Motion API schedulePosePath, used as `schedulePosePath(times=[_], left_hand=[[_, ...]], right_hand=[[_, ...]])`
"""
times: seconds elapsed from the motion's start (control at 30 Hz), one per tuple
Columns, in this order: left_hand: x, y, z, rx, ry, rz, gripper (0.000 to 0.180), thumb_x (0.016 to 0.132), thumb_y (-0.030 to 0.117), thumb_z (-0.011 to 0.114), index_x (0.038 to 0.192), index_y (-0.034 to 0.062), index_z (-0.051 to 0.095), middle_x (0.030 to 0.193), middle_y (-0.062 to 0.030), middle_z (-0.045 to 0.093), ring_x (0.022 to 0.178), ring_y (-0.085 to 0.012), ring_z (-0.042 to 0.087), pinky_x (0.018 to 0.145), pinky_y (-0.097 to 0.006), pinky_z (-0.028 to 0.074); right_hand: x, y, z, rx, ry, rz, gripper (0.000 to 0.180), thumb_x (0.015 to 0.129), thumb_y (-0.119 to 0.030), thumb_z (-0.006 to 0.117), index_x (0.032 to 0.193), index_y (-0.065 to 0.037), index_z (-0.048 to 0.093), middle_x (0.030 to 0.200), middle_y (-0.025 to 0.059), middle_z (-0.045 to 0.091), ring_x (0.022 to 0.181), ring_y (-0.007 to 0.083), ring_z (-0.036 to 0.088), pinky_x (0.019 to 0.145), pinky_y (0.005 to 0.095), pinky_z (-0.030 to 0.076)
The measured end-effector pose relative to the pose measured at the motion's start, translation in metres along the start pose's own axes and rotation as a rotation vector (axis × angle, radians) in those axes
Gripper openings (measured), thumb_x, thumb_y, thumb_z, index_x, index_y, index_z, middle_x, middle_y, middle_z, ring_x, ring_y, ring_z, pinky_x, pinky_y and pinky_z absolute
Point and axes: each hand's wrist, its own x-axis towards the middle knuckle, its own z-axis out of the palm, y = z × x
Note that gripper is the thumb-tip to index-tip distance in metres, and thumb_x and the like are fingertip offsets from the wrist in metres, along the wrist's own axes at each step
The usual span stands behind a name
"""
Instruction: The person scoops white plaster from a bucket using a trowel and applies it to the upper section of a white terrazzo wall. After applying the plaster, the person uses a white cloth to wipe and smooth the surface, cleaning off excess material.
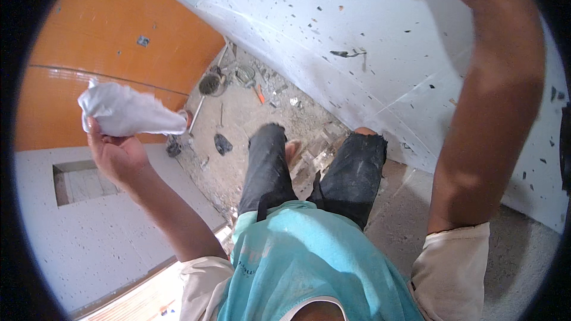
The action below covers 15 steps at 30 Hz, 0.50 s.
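Note:
Raised at the left, my left hand (122, 157) is closed round the lower edge of a crumpled white cloth (128, 110). The cloth bunches up above my fingers and tapers to a narrow end on the right, in front of an orange tiled wall (113, 21). My thumb shows at its near side, while part of the fingers is hidden behind it. On the other side, my right arm (491, 107) reaches up along the white speckled wall (333, 35). My right hand lies beyond the top edge of the picture.
Below me the dusty floor (238, 116) carries rubble, a dark bucket (210, 84), an orange-red piece (260, 94) and a dark flat lump (223, 144). A recessed niche (86, 183) opens in the pale wall at left. Broken pieces (321, 151) lie near my legs.

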Motion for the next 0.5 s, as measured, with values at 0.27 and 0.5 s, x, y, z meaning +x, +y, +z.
schedulePosePath(times=[0.27, 0.5], left_hand=[[-0.025, -0.037, 0.016, -0.033, 0.087, -0.008, 0.027, 0.093, 0.020, 0.055, 0.113, 0.0017, 0.055, 0.107, -0.0127, 0.062, 0.094, -0.0249, 0.063, 0.077, -0.042, 0.055], [0.002, -0.085, 0.021, -0.093, 0.041, -0.016, 0.020, 0.095, 0.013, 0.054, 0.110, -0.0007, 0.056, 0.102, -0.0064, 0.064, 0.093, -0.0118, 0.060, 0.084, -0.026, 0.048]], right_hand=[[0.025, 0.028, 0.028, 0.042, 0.069, -0.036, 0.042, 0.086, -0.036, 0.063, 0.064, -0.001, 0.060, 0.054, 0.0053, 0.052, 0.049, 0.0117, 0.045, 0.050, 0.0296, 0.037], [0.015, 0.003, 0.011, 0.123, 0.026, 0.177, 0.038, 0.085, -0.031, 0.064, 0.080, 0.006, 0.065, 0.069, 0.0205, 0.062, 0.058, 0.0275, 0.058, 0.060, 0.0354, 0.045]])
